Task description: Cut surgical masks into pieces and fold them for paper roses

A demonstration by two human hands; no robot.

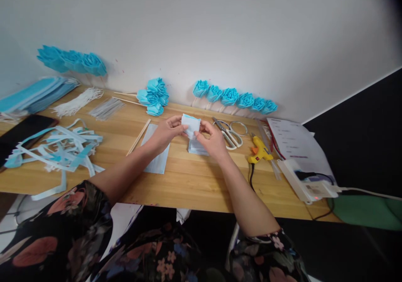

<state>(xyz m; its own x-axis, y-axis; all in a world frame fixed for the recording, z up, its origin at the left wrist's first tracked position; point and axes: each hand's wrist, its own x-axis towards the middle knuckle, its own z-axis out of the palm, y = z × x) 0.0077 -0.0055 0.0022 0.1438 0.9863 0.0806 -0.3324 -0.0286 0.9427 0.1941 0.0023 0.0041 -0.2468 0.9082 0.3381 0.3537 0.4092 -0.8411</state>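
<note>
A small folded square of pale blue mask fabric (191,126) is held up over the middle of the table. My left hand (169,132) pinches its left side, and my right hand (212,137) grips the right side between thumb and fingers. Below it lies a stack of pale blue folded pieces (197,148), partly hidden by my right hand. A flat pale blue sheet (158,165) lies under my left forearm. To the right of my right hand rest white-handled scissors (231,139).
Blue fabric flowers (230,97) on sticks lean along the wall, with more flowers (153,96) lying left of centre. A yellow glue gun (260,150) and a power strip (298,181) are at right. Cut strips (72,146) and a phone (23,133) lie left.
</note>
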